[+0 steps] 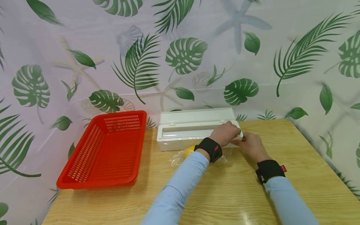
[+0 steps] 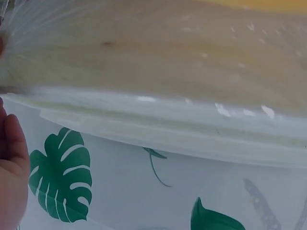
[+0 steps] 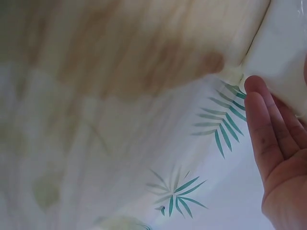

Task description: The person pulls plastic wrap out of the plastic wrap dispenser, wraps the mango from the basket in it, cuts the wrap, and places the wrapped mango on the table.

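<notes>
A white cling film dispenser (image 1: 174, 144) with its lid raised stands at the back of the table, and the pale roll (image 1: 185, 133) shows through its slot. My left hand (image 1: 225, 134) reaches across and grips the dispenser's right end with curled fingers. Beside it, my right hand (image 1: 252, 147) holds the same end at the front corner; its fingers lie against the box in the right wrist view, and the thumb is hidden there. Clear cling film (image 2: 144, 52) stretches from the front of the box and bunches towards the hands. A yellow round fruit (image 1: 189, 151) sits beneath the film, partly behind the left wrist.
A red plastic basket (image 1: 137, 165) with slotted sides stands on the left of the wooden table (image 1: 225, 193). Behind the table hangs a leaf-patterned cloth (image 1: 211, 59), close to the dispenser's back. The table's right edge slopes past the right arm.
</notes>
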Demonstrator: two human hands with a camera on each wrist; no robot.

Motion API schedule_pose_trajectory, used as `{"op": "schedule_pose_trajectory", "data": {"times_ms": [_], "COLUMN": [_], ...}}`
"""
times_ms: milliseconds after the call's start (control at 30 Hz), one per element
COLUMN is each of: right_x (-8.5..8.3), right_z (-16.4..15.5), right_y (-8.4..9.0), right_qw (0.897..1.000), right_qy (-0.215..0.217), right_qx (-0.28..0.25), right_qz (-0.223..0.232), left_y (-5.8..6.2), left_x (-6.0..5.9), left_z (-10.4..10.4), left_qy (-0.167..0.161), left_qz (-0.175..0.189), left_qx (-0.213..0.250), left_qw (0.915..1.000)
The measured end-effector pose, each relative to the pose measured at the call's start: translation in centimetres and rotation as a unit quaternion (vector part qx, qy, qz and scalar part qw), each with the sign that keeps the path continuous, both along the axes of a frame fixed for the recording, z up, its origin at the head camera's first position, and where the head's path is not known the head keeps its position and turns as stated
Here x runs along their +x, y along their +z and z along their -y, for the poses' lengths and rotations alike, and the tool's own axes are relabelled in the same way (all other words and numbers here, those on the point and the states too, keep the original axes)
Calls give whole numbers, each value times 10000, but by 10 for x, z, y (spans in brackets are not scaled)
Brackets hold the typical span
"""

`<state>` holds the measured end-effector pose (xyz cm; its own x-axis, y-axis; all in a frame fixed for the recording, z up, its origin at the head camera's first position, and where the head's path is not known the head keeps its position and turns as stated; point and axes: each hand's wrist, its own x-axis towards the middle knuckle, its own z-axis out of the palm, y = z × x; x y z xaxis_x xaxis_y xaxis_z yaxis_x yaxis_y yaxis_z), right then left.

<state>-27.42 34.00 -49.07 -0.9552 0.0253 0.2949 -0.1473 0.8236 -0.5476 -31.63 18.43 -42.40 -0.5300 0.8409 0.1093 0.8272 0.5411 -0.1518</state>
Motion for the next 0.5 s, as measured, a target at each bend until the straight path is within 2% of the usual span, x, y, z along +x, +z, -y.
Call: {"op": "schedule_pose_trajectory", "data": {"times_ms": [200, 500], "right_x": [1, 3], "right_z": [2, 0], "right_y": [-1, 1], "right_qw": [9999, 9999], "right_qy": [86, 62], "right_qx": [-45, -13], "right_qz": [83, 137], "left_y": [-8, -15], "left_x": [1, -3], "left_z": [-2, 1], "left_qy": [451, 413], "left_qz": [101, 176], "left_qx": [425, 880], "left_qw": [9980, 9951]}}
